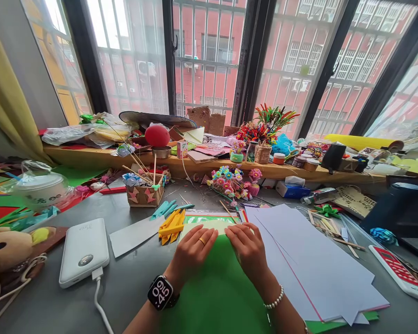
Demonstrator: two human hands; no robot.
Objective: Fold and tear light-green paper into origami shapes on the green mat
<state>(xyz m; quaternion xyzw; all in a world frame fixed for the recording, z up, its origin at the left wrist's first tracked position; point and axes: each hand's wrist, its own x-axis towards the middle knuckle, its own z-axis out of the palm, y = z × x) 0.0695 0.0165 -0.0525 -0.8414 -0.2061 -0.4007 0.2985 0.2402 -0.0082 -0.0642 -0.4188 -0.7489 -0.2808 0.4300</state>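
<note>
A large sheet of green paper (216, 283) lies in front of me, its far edge turned up as a pale strip (216, 226). My left hand (194, 246) presses the left part of this edge, thumb and fingers closed on it. On the right part, my right hand (246, 248) grips the same edge with bent fingers. The thumbs are largely hidden beneath the hands. Behind the left hand lie folded yellow paper strips (172, 226), with blue folded strips (163, 209) just beyond. White paper sheets (310, 260) spread out beside the right hand.
To the left are a white power bank (83, 253) with a cable and a grey-white card (135, 235). A cardboard basket (145, 195) holding sticks stands behind. Small craft flowers (230, 183) sit under the crowded sill (209, 168). At right lies a red-and-white calculator (400, 273).
</note>
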